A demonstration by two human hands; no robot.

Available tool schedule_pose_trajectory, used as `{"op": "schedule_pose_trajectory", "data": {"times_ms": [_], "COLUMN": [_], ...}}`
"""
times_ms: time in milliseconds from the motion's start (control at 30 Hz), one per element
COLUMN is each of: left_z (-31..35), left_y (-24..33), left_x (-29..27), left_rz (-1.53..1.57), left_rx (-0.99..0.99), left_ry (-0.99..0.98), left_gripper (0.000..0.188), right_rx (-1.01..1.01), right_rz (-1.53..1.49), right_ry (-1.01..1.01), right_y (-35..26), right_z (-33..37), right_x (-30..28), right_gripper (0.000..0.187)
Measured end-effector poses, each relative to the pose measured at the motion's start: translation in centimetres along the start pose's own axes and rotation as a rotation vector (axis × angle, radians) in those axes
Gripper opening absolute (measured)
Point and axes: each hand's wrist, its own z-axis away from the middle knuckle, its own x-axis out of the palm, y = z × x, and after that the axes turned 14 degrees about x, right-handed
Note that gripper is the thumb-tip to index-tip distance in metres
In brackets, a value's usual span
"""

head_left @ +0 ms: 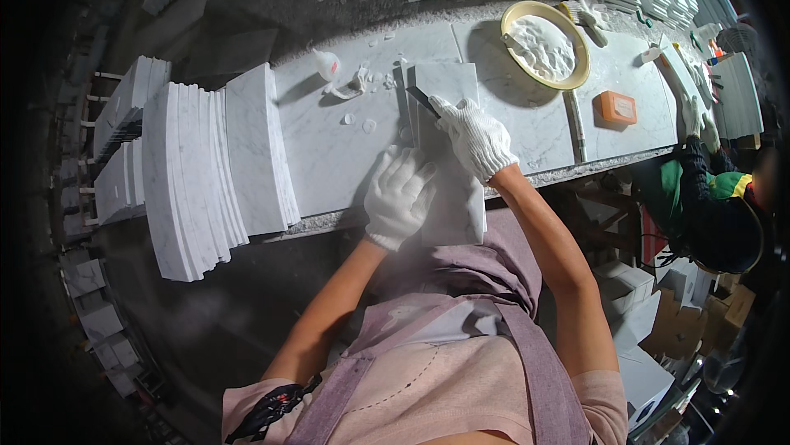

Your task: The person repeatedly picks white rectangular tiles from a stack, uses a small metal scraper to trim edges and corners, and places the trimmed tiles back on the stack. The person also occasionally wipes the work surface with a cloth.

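Note:
In a white knit glove, my right hand (476,139) is closed on a dark, flat scraper (423,100), whose blade lies over the left edge of a grey-veined white marble slab (448,81). The slab rests lengthwise in front of me, its near end reaching past the table edge toward my apron. Beside the slab's left edge, my gloved left hand (398,196) is open with fingers spread, holding nothing. Whether its fingertips touch the slab I cannot tell. A narrow strip (409,102) runs along the slab's left side, partly hidden by the scraper.
Marble slabs stand stacked (185,173) at left. A white squeeze bottle (326,65) lies near scattered chips. A yellow-rimmed basin (505,29) holds white powder (543,48). Right of it are a grey bar (575,128) and an orange block (617,107). A co-worker's gloved hands (698,120) are farther right.

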Motion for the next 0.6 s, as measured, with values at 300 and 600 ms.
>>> {"op": "schedule_pose_trajectory", "data": {"times_ms": [300, 600], "left_z": [0.0, 0.1], "left_y": [0.3, 0.3], "left_x": [-0.1, -0.1], "left_rz": [-0.034, -0.003], "left_rx": [-0.004, -0.004], "left_ry": [-0.012, -0.008], "left_gripper": [0.031, 0.032], "right_rx": [0.065, -0.007], "right_rz": [-0.036, -0.046], "right_ry": [-0.054, -0.056], "right_y": [-1.0, -1.3], "right_z": [0.2, 1.0], "right_x": [-1.3, -0.9], "right_gripper": [0.045, 0.040]}}
